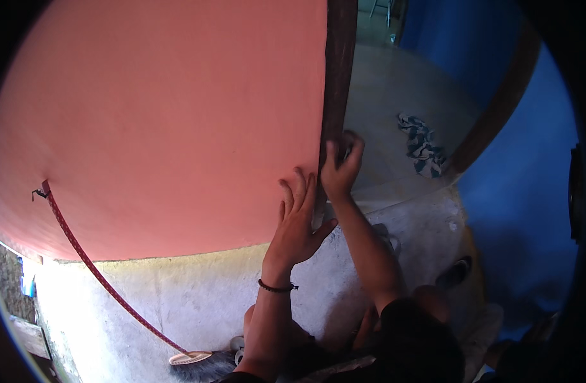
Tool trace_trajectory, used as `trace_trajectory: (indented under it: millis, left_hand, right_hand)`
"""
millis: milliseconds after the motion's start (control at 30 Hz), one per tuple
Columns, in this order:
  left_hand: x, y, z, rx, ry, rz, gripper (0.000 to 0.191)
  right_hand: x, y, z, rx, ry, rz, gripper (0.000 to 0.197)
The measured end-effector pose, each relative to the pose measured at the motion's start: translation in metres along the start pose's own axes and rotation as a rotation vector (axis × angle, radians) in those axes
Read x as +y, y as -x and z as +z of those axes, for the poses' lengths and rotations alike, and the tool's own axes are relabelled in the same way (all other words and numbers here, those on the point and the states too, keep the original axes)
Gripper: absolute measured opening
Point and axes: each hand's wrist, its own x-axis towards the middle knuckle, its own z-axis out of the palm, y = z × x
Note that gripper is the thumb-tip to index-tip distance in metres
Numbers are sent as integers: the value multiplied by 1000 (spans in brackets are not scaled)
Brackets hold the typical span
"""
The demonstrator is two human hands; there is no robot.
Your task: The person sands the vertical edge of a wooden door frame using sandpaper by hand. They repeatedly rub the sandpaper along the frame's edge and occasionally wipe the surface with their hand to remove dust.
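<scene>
A pink painted wall [192, 129] fills the left and middle of the view, and a dark wooden door frame [339, 72] runs along its right edge. My left hand [295, 225], with a dark braided bracelet at the wrist, lies against the wall's lower right corner, fingers spread and holding nothing. On the door frame, just right of it, my right hand [343, 165] has its thumb and fingers curled around the wood; whether something small is between them cannot be told.
A broom [192, 361] with a red patterned handle leans on the wall at the left. A crumpled patterned cloth [421, 146] lies on the tiled floor beyond the doorway. A dark sandal [454, 272] sits by the blue wall [523, 191] at the right.
</scene>
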Motion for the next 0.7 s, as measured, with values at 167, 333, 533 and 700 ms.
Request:
trace_trajectory:
  millis: [167, 333, 533, 700]
  left_hand:
    - [5, 0, -5, -13, 6, -33, 99]
    - [-1, 2, -4, -14, 2, -22, 99]
    - [2, 1, -4, -23, 25, -17, 98]
    - [0, 4, -4, -11, 20, -24, 96]
  right_hand:
    - [-75, -105, 27, 82, -61, -92, 46]
    - [-129, -210, 48, 35, -10, -242, 56]
    - [-188, -261, 50, 16, 29, -179, 66]
    - [-135, -204, 33, -118, 156, -57, 79]
